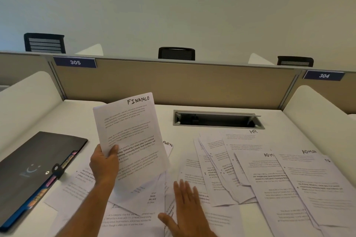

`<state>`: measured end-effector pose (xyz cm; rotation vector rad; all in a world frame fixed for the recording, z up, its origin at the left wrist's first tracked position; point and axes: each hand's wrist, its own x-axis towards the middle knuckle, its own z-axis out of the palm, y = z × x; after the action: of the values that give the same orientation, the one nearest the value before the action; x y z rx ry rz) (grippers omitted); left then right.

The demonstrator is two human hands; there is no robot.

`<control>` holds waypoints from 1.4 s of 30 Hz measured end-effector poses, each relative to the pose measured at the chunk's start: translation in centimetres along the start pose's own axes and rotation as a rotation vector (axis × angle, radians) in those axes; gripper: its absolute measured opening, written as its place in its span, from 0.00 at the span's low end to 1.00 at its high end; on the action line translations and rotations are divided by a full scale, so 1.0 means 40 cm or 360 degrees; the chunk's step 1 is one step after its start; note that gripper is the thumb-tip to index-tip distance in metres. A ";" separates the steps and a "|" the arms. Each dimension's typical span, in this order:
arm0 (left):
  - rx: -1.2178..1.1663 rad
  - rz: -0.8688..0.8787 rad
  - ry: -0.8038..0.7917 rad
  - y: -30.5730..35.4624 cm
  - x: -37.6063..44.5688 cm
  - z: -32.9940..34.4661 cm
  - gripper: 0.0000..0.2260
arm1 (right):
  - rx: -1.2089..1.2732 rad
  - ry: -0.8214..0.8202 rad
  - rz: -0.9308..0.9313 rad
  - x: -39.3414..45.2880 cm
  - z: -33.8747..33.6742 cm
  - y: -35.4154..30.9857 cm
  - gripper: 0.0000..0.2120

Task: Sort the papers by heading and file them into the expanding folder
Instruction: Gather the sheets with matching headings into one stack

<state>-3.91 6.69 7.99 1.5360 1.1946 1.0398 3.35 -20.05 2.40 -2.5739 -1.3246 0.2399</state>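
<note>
Room: pale wall behind a tan cubicle partition [173,82], with three dark chair backs showing above it, the middle one [176,53] straight ahead.
Number plates: blue plate reading 305 [75,62] at the partition's upper left, blue plate reading 304 [324,75] at its right.
Desk: white desk [81,117] with rounded white side dividers; a grey cable hatch [217,120] stands open near the partition.
Expanding folder: black expanding folder [36,169] lies closed at the left of the desk, coloured tab edges showing along its right side, an elastic loop and button on its flap.
Left hand: left hand [104,167] holds the FINANCE sheets [131,140] up off the desk, thumb pinching their lower left edge, the other fingers hidden behind the paper.
FINANCE sheets: a few stacked pages, tilted, handwritten heading at the top right corner.
Right hand: right hand [187,204] lies palm down on the loose papers [134,215] at the near edge, fingers straight and slightly spread, thumb out to the left.
HR sheet: HR sheet [242,140] lies just in front of the hatch, atop a fanned spread.
ADMIN sheets: two ADMIN sheets [300,175] overlap at the right of the desk.
Partly covered sheet: a sheet ending in "PORTS" [168,145] peeks out behind the raised pages.
</note>
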 end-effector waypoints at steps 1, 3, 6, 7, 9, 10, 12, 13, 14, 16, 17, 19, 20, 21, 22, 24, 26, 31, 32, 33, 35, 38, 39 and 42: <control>0.0001 0.0001 0.0004 0.000 0.000 0.000 0.06 | -0.0015 0.0011 0.0140 0.001 0.001 -0.008 0.53; 0.0006 0.0005 0.0009 -0.001 -0.001 0.001 0.06 | 0.0005 -0.0155 0.0267 -0.001 -0.001 -0.022 0.54; 0.0004 0.0005 -0.0005 -0.001 -0.001 0.002 0.06 | -0.0055 -0.0281 0.0049 -0.004 -0.004 -0.011 0.53; 0.0006 0.0004 -0.0010 0.000 0.000 0.002 0.06 | 0.0008 -0.0240 -0.0107 -0.002 0.002 -0.003 0.55; 0.0002 0.0005 -0.0009 0.002 0.000 0.003 0.06 | 0.0086 -0.0152 -0.0214 0.001 0.018 0.006 0.55; -0.0002 0.0007 -0.0008 0.002 0.000 0.002 0.05 | -0.0007 -0.0037 -0.0169 0.004 0.021 0.004 0.54; -0.0013 0.0011 -0.0008 0.002 -0.003 0.002 0.05 | -0.0061 -0.0154 0.0131 0.002 0.002 -0.003 0.54; -0.0012 0.0012 -0.0008 0.002 -0.005 0.002 0.05 | -0.0056 -0.0175 0.0244 0.001 -0.005 -0.002 0.55; -0.0009 0.0014 -0.0006 0.002 -0.007 0.003 0.05 | -0.0064 -0.0170 0.0223 0.001 -0.003 0.004 0.55; -0.0008 0.0023 0.0001 0.002 -0.011 0.004 0.05 | 0.0032 -0.0202 -0.0049 0.007 0.007 0.032 0.55; -0.0006 0.0025 0.0001 0.003 -0.012 0.004 0.05 | 0.0117 -0.0225 -0.0142 0.010 0.014 0.045 0.54; -0.0007 0.0019 -0.0011 0.004 -0.014 0.004 0.06 | 0.0267 -0.0245 -0.0227 0.012 0.016 0.064 0.50; -0.0014 0.0014 -0.0019 0.004 -0.015 0.003 0.06 | 0.0264 -0.0198 -0.0199 0.011 0.013 0.065 0.49; -0.0020 0.0012 -0.0025 0.005 -0.015 0.003 0.06 | 0.0229 -0.0148 -0.0103 0.013 0.012 0.068 0.48; -0.0022 0.0013 -0.0028 0.005 -0.016 0.002 0.06 | 0.0146 -0.0076 0.0044 0.017 0.006 0.072 0.48; -0.0023 0.0019 -0.0033 0.008 -0.019 0.001 0.06 | 0.0003 -0.0014 0.0387 0.022 -0.007 0.084 0.53; -0.0023 0.0014 -0.0034 0.008 -0.021 0.002 0.06 | 0.0031 -0.0079 0.0582 0.022 -0.013 0.104 0.58; -0.0012 0.0017 -0.0026 0.008 -0.019 0.010 0.06 | 0.0105 -0.0228 0.0112 0.003 0.010 0.105 0.59; -0.0013 0.0014 -0.0031 0.008 -0.020 0.013 0.06 | 0.0151 -0.0240 0.0008 0.005 0.009 0.104 0.57; -0.0015 0.0011 -0.0038 0.009 -0.020 0.016 0.06 | 0.0206 -0.0250 -0.0081 0.008 0.006 0.107 0.54; -0.0019 0.0009 -0.0039 0.011 -0.020 0.019 0.06 | 0.0233 -0.0201 -0.0159 0.010 -0.007 0.111 0.51; -0.0022 0.0013 -0.0027 0.010 -0.021 0.020 0.06 | 0.0010 -0.0090 0.0158 0.005 -0.011 0.109 0.53; -0.0021 0.0012 -0.0025 0.008 -0.021 0.020 0.06 | -0.0077 -0.0076 0.0233 0.002 -0.013 0.107 0.55; -0.0034 0.0004 -0.0026 0.006 -0.020 0.021 0.06 | -0.0090 -0.0143 -0.0026 0.006 0.005 0.122 0.50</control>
<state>-3.21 5.73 7.96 1.5273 1.1671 1.0363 7.21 -22.57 0.84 -2.6264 -1.4021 0.3231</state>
